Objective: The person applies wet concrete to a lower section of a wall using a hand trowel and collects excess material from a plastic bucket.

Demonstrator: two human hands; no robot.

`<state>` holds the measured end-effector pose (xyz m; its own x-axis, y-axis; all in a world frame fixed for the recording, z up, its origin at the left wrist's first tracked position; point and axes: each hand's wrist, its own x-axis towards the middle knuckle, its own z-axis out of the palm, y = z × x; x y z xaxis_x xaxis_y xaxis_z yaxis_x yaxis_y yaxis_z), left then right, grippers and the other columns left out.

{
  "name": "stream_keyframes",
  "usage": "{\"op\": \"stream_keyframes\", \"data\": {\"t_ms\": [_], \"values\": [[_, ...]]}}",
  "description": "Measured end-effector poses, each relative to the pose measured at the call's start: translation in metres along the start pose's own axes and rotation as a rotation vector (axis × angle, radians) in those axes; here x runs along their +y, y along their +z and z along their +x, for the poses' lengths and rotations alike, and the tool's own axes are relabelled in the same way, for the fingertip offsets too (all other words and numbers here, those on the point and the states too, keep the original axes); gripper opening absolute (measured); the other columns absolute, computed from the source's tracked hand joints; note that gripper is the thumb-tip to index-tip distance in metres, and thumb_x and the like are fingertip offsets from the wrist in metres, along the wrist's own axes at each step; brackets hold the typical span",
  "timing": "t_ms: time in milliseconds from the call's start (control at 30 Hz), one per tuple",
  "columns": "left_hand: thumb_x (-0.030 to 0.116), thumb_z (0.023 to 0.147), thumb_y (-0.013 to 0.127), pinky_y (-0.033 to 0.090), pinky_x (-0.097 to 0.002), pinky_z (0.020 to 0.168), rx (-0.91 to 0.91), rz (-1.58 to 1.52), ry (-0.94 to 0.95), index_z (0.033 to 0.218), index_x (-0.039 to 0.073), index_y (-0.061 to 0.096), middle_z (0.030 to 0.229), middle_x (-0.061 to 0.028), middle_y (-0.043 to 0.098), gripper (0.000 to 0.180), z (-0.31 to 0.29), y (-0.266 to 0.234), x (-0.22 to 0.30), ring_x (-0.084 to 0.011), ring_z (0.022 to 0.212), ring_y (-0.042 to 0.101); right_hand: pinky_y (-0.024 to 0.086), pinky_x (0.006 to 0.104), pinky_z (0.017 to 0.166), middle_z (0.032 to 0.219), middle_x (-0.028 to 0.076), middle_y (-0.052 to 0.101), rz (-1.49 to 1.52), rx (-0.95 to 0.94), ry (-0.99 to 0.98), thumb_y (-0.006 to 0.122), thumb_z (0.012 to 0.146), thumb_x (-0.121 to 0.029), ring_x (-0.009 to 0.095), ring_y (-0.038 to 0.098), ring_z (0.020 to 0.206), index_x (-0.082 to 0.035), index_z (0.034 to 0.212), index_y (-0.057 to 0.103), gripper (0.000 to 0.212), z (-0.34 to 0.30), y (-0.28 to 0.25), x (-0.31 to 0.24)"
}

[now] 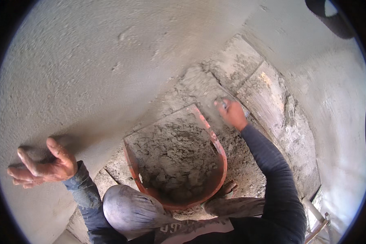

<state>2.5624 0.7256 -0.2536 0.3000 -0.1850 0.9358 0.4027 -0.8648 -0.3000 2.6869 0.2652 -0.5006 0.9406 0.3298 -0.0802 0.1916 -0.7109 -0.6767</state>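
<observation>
My left hand (49,164) is open at the left, its fingers spread and slightly bent against the grey plastered wall (81,77). Right of centre, my right hand (233,114) is closed round the handle of what looks like a trowel (225,105). Motion smears the tool, and its blade is hard to make out against the mortar-covered boards. Between my arms stands an orange-red pan (221,162) with a curved rim, holding lumpy grey mortar (173,150). The pan's far edge is straight and close to the foot of the wall.
Mortar-smeared boards (264,95) cover the floor beyond and right of the pan. Another smooth grey wall (333,89) rises at the right. My knee (128,209) is beside the pan's near left. A pale pole (313,209) stands at the lower right.
</observation>
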Motion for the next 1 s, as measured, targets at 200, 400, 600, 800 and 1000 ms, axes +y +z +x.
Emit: {"op": "stream_keyframes", "data": {"t_ms": [200, 400, 600, 800, 1000], "values": [[0.074, 0.082, 0.059, 0.008, -0.0771, 0.106, 0.058, -0.036, -0.044, 0.136, 0.022, 0.057, 0.149, -0.0224, 0.037, 0.075, 0.006, 0.002, 0.006, -0.0467, 0.144, 0.021, 0.049, 0.0505, 0.060, 0.078, 0.030, 0.062, -0.279, 0.024, -0.148, 0.056, 0.096, -0.028, 0.046, 0.063, 0.069, 0.007, 0.110, 0.056, 0.038, -0.066, -0.010, -0.033], [0.072, 0.083, 0.059, 0.009, -0.0768, 0.106, 0.058, -0.009, -0.033, 0.137, 0.021, 0.056, 0.149, -0.0225, 0.038, 0.074, 0.004, 0.004, 0.005, -0.0461, 0.144, 0.021, 0.047, 0.0555, 0.067, 0.078, 0.031, 0.063, -0.445, 0.467, 0.342, 0.050, 0.097, -0.027, 0.047, 0.062, 0.074, 0.007, 0.092, 0.063, 0.037, 0.044, 0.087, 0.059], [0.070, 0.087, 0.055, 0.009, -0.0744, 0.108, 0.050, 0.007, -0.002, 0.138, 0.017, 0.053, 0.151, -0.0220, 0.034, 0.074, 0.002, 0.004, 0.002, -0.0445, 0.146, 0.018, 0.051, 0.0525, 0.073, 0.089, 0.027, 0.067, 0.054, 0.487, 0.541, 0.050, 0.094, -0.028, 0.038, 0.067, 0.078, 0.005, 0.107, 0.059, 0.037, 0.119, 0.129, -0.012], [0.070, 0.088, 0.053, 0.017, -0.0683, 0.107, 0.061, -0.006, 0.045, 0.136, 0.016, 0.054, 0.147, -0.0235, 0.037, 0.072, 0.009, 0.006, 0.003, -0.0411, 0.139, 0.030, 0.055, 0.0477, 0.067, 0.091, 0.025, 0.065, -0.618, 0.175, 0.389, 0.054, 0.096, -0.027, 0.035, 0.069, 0.077, 0.009, 0.118, 0.054, 0.042, 0.095, 0.048, 0.045], [0.068, 0.090, 0.052, 0.028, -0.0591, 0.099, 0.131, 0.016, 0.133, 0.133, 0.013, 0.055, 0.132, -0.0207, 0.044, 0.070, 0.014, 0.010, 0.005, -0.0357, 0.120, 0.042, 0.053, 0.0517, 0.082, 0.099, 0.031, 0.066, -0.550, 0.459, 0.481, 0.045, 0.097, -0.030, 0.046, 0.066, 0.091, 0.006, 0.104, 0.058, 0.039, 0.221, -0.041, 0.191]]}}
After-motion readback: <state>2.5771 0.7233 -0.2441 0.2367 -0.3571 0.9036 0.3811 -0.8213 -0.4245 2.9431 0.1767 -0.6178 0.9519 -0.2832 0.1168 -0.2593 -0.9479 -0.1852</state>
